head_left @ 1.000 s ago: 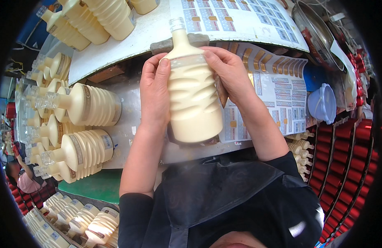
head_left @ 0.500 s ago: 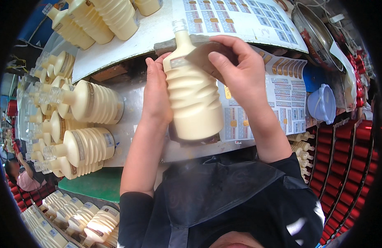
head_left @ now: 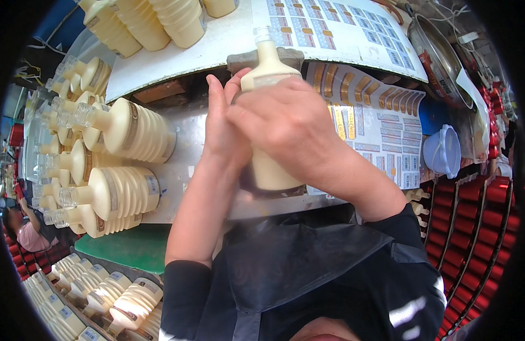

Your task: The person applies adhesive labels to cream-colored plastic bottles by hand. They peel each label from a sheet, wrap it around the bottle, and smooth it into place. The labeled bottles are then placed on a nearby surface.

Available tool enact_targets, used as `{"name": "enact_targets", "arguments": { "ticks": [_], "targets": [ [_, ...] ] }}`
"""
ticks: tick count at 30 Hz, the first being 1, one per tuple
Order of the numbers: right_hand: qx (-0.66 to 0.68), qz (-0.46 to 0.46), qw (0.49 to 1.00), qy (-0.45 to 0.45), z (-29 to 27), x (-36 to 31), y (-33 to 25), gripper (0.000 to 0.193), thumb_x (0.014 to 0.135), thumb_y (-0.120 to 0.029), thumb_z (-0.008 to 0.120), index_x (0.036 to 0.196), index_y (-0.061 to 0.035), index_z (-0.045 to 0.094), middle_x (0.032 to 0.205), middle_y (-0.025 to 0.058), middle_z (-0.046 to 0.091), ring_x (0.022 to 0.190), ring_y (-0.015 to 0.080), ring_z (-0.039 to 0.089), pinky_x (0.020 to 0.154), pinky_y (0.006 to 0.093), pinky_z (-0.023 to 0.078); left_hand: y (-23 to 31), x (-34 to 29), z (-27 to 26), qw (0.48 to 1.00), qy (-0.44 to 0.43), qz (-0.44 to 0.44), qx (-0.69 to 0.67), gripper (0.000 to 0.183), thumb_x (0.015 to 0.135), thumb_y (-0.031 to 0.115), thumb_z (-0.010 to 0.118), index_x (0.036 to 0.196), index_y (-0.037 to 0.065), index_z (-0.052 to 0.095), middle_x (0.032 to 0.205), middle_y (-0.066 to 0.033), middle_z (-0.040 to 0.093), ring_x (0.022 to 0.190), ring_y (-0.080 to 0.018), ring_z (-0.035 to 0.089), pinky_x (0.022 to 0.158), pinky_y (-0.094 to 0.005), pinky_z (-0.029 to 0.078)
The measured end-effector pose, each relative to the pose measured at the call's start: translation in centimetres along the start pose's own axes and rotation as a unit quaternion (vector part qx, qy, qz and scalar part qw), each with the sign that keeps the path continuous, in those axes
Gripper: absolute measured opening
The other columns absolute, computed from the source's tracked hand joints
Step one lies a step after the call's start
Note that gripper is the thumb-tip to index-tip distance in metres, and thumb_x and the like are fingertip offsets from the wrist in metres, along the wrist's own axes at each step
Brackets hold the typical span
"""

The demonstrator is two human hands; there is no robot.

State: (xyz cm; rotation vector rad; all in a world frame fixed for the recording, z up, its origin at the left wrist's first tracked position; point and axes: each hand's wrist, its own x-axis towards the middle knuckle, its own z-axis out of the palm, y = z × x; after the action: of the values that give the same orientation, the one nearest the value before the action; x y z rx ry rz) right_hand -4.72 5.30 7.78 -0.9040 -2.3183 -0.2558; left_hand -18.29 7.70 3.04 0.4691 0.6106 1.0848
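A cream ridged bottle [head_left: 276,173] with a clear threaded neck lies with its neck pointing away from me. It rests at a grey block [head_left: 293,55] on the metal bench. Along the bottle's left side is my left hand [head_left: 221,122], thumb raised, fingers reaching behind the shoulder to steady it. My right hand [head_left: 285,119] lies across the bottle's upper body, closed and slightly blurred by motion. It covers most of the ridges and a band at the shoulder. The dark grey flat piece it held is now hidden beneath it.
Several similar bottles [head_left: 143,131] lie stacked at left; others stand on the white board [head_left: 217,51]. Label sheets [head_left: 387,122] spread right of the bottle, near a pale blue bucket [head_left: 442,150]. Red cylinders [head_left: 461,221] fill racks at right. A person [head_left: 32,233] is at far left.
My right hand has swung left and down over the bottle, hiding the dark grey flat piece and the ridges. My view has shifted slightly, so the bottle sits farther right.
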Motion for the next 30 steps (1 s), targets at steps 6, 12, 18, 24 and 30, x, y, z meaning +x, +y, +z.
{"name": "enact_targets", "arguments": {
  "ticks": [6, 12, 18, 24, 30],
  "targets": [
    [0.226, 0.337, 0.895, 0.187, -0.9, 1.9, 3.4, 0.022, 0.094, -0.009, 0.062, 0.115, -0.0017, 0.062, 0.098, 0.0178, 0.070, 0.090, 0.0304, 0.069, 0.082, 0.0391, 0.055, -0.3, 0.0, 0.2, 0.986, 0.040, 0.078, 0.140, 0.070, 0.109, 0.063, 0.025, 0.144, 0.004, 0.042, 0.142, -0.0118, 0.051, 0.129, -0.0234, 0.052, 0.111, -0.0392, 0.042],
    [0.209, 0.319, 0.914, 0.134, 2.4, 0.9, 4.2, 0.038, 0.096, -0.010, 0.053, 0.131, 0.0009, 0.046, 0.115, 0.0318, 0.064, 0.108, 0.0498, 0.062, 0.093, 0.0520, 0.049, -1.0, 1.2, -0.3, 0.830, 0.048, 0.262, 0.490, 0.050, 0.104, 0.033, 0.053, 0.138, -0.003, 0.044, 0.136, -0.0226, 0.053, 0.126, -0.0348, 0.053, 0.109, -0.0420, 0.041],
    [0.332, 0.412, 0.823, 0.206, 2.0, -3.1, 7.5, 0.039, 0.098, -0.012, 0.057, 0.135, 0.0000, 0.055, 0.127, 0.0167, 0.066, 0.116, 0.0263, 0.064, 0.102, 0.0362, 0.049, -1.7, 1.1, -1.0, 0.889, 0.043, 0.176, 0.422, 0.051, 0.103, 0.034, 0.055, 0.137, -0.002, 0.045, 0.135, -0.0227, 0.053, 0.125, -0.0343, 0.053, 0.110, -0.0421, 0.039],
    [0.477, 0.564, 0.671, 0.059, -0.3, -5.1, 7.8, 0.029, 0.106, -0.024, 0.056, 0.115, -0.0022, 0.074, 0.097, 0.0008, 0.069, 0.086, 0.0075, 0.063, 0.077, 0.0217, 0.052, -1.1, 1.4, -0.5, 0.794, 0.057, 0.276, 0.538, 0.053, 0.101, 0.036, 0.058, 0.136, -0.002, 0.047, 0.130, -0.0219, 0.055, 0.121, -0.0349, 0.054, 0.108, -0.0433, 0.041],
    [0.453, 0.471, 0.756, 0.038, 2.4, -5.1, 6.8, 0.038, 0.100, -0.032, 0.069, 0.119, 0.0006, 0.073, 0.103, 0.0031, 0.072, 0.092, 0.0073, 0.064, 0.080, 0.0228, 0.052, -0.9, 1.5, 1.3, 0.756, 0.078, 0.233, 0.607, 0.059, 0.098, 0.039, 0.062, 0.136, -0.003, 0.046, 0.135, -0.0225, 0.047, 0.124, -0.0375, 0.053, 0.108, -0.0443, 0.042]
  ]
}}
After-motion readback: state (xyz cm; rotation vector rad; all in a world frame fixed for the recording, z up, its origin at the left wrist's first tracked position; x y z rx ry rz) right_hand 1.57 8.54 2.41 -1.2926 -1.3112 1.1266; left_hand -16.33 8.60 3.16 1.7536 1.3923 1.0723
